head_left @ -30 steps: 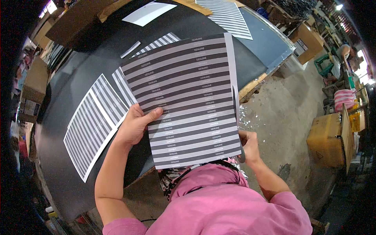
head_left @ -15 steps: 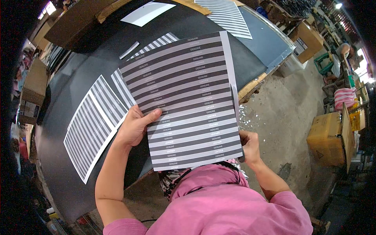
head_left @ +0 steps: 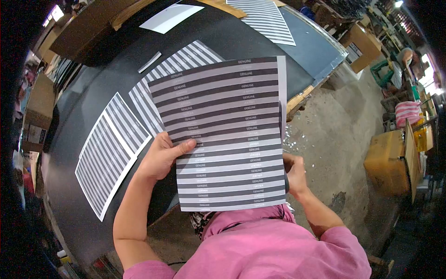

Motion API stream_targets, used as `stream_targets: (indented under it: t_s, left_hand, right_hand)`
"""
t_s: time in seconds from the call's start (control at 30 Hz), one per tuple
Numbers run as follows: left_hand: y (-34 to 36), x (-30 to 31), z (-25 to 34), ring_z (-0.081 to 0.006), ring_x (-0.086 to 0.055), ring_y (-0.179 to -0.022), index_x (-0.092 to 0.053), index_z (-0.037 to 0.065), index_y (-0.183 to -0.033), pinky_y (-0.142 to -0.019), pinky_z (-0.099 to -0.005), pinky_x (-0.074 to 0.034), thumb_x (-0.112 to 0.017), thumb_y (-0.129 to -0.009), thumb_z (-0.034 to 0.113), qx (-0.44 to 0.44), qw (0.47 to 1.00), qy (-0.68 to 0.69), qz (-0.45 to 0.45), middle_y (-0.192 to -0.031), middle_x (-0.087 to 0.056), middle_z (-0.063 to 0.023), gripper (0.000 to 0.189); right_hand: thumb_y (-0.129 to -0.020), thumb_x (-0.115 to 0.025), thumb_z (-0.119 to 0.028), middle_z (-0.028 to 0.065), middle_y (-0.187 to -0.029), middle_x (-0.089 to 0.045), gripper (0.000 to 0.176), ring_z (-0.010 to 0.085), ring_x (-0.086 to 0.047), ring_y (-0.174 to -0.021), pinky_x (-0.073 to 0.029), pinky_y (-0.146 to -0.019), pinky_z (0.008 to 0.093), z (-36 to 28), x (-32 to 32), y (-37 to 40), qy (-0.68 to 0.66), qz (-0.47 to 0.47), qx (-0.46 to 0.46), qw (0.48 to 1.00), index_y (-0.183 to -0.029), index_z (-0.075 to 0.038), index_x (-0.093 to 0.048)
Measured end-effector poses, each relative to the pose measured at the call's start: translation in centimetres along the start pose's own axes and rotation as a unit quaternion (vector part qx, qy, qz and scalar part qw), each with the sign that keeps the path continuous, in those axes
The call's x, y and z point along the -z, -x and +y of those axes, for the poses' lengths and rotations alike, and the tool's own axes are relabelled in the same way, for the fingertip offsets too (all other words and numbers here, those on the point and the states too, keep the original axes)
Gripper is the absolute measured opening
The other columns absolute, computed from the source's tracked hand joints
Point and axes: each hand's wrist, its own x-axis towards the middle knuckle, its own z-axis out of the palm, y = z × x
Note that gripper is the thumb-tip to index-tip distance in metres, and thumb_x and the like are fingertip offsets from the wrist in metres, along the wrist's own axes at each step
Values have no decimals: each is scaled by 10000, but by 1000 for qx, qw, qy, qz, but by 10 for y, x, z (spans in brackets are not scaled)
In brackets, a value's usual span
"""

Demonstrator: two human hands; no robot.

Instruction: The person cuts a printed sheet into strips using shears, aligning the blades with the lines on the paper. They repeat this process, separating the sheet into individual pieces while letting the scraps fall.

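Observation:
A striped sheet [head_left: 223, 135] printed with "GENUINE" and "LEATHER" is held up in front of my body. My left hand [head_left: 162, 156] grips its left edge, thumb on the front face. At the lower right edge is my right hand [head_left: 295, 173], its fingers curled partly behind the sheet around something dark that is mostly hidden. Under and behind the held sheet, another striped sheet [head_left: 186, 60] lies on the dark table [head_left: 111, 74]. Further striped sheets [head_left: 111, 149] lie to the left of my left hand.
A white sheet [head_left: 171, 17], a narrow strip [head_left: 149, 62] and a striped sheet [head_left: 265, 21] lie on the far table. Cardboard boxes [head_left: 388, 160] stand right, on a floor with scattered scraps. A person [head_left: 403, 63] is at the far right.
The held sheet has moved down and slightly right at its top, uncovering more of the striped sheet behind it. Both hands keep nearly the same place.

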Motion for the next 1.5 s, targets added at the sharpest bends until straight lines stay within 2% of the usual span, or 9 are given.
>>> stream_targets:
  t_s: [0.4,0.6,0.67,0.8,1.0,1.13,1.17,1.3,1.5]
  left_hand:
    - [1,-4,-3,-160,-587,-859,-537,-86,-1061,-779,-282,-470,-692,-770,144,0,1000,21,-11,-959,-621,-135,402]
    - [1,-6,-1,-166,-583,-876,-528,-93,-1068,-783,-284,-471,-694,-768,144,6,1000,26,-4,-985,-611,-139,417]
    - [1,-5,-1,-168,-580,-888,-525,-90,-1074,-793,-287,-469,-698,-764,148,21,999,25,-4,-988,-609,-138,428]
    - [0,-4,-4,-186,-579,-913,-482,-69,-1133,-811,-320,-469,-692,-754,120,24,1000,18,-2,-1023,-598,-136,474]
    - [1,-3,-3,-162,-583,-883,-533,-86,-1066,-780,-284,-472,-707,-755,159,23,1000,15,-7,-977,-614,-142,432]
    - [3,-8,-2,-159,-580,-896,-547,-71,-1062,-808,-285,-457,-704,-758,163,27,999,-12,-15,-973,-622,-126,415]
    - [4,-10,-2,-160,-580,-898,-551,-67,-1062,-816,-285,-453,-702,-760,164,26,999,-10,-17,-973,-625,-120,409]
    - [4,-10,-2,-163,-570,-924,-536,-67,-1091,-841,-285,-438,-699,-764,159,39,998,-20,-35,-1015,-615,-121,430]
    - [4,-10,-5,-160,-564,-935,-529,-67,-1100,-848,-288,-435,-691,-773,155,24,999,6,-34,-1028,-609,-120,427]
  right_hand:
    - [-657,-709,-35,55,-836,-633,301,110,-586,-751,-462,-690,231,-16,1,-11,-59,8,34,998,-913,89,-611]
    - [-661,-705,-21,50,-814,-635,285,101,-586,-718,-465,-653,224,-8,3,-12,0,18,27,999,-910,84,-614]
    - [-657,-720,-102,-48,-575,-495,198,25,-426,-552,-322,-451,206,-5,-1,-13,-28,56,70,996,-674,48,-591]
    - [-659,-722,-112,-46,-570,-477,216,25,-403,-546,-301,-443,209,-12,-6,-12,-78,66,73,992,-649,44,-572]
    - [-675,-713,-122,-46,-565,-457,238,30,-396,-554,-296,-449,210,2,-2,-14,-18,61,90,994,-644,55,-557]
    - [-678,-713,-121,-36,-587,-487,234,37,-412,-564,-316,-465,223,-8,-5,-18,-44,59,83,994,-672,63,-567]
    - [-679,-715,-109,-18,-637,-539,227,43,-455,-594,-362,-501,221,-14,-8,-20,-103,72,97,987,-723,75,-589]
    - [-683,-709,-75,29,-745,-617,248,69,-533,-675,-438,-599,225,-22,4,-30,-48,29,66,996,-839,93,-616]
    - [-691,-710,-88,19,-725,-605,241,63,-519,-662,-424,-578,216,-35,-2,-31,-112,34,98,988,-829,85,-614]
